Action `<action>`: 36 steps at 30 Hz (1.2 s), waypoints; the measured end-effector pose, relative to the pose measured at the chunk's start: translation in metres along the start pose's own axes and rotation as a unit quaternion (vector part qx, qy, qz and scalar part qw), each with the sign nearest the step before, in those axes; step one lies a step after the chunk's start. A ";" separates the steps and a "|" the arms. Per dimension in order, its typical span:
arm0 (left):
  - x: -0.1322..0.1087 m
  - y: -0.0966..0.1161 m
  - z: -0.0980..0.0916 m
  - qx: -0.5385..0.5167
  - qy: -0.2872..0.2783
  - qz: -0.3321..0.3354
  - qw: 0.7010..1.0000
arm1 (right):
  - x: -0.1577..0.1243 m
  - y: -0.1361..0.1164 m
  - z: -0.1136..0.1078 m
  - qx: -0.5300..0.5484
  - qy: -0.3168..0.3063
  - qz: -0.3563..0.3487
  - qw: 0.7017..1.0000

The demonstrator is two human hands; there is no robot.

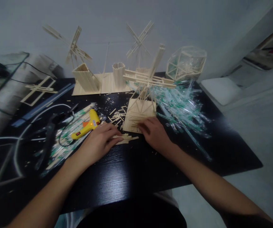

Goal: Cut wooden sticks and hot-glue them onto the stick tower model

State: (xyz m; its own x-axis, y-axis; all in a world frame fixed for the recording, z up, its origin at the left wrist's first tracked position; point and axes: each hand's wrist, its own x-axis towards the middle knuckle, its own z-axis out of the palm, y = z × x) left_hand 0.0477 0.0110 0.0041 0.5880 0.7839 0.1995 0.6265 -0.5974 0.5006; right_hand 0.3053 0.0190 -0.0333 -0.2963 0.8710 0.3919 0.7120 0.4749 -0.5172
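My left hand [102, 138] rests low over the black table, thumb and fingers closed on a small bundle of thin wooden sticks [128, 138]. My right hand [155, 134] reaches the front of a square wooden base [131, 109], its curled fingers pinching at thin sticks that lie across it; the fingertips are partly hidden. From that base rises a windmill model [148, 81] of glued sticks with crossed blades. Between the hands and the back models, short cut sticks [117, 116] are scattered. Just beyond my left hand lies a yellow glue gun [86, 127].
Behind stand another stick windmill [74, 47], a tapered stick tower [85, 77] and a round stick tower [119, 76]. Plastic wrappers [180, 103] spread at right, near a polyhedral stick frame [187, 63]. Wrapped sticks [67, 142] and a white cable [17, 152] lie left.
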 end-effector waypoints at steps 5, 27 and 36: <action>-0.001 0.000 0.002 0.036 -0.020 0.003 0.999 | 0.001 0.000 -0.001 -0.026 -0.030 -0.004 0.999; -0.019 -0.060 -0.019 0.337 0.039 -0.237 0.910 | 0.002 0.001 -0.004 0.004 -0.043 0.022 0.999; -0.006 -0.024 -0.037 0.159 0.168 -0.213 0.949 | 0.006 -0.005 -0.010 0.270 0.040 0.130 0.953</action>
State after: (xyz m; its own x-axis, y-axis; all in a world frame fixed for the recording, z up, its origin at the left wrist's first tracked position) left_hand 0.0104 0.0263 0.0218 0.0825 0.9436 0.3207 0.9253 -0.1920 0.3270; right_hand 0.3064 0.0207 -0.0208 -0.0901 0.9661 0.2420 0.3162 0.2582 -0.9129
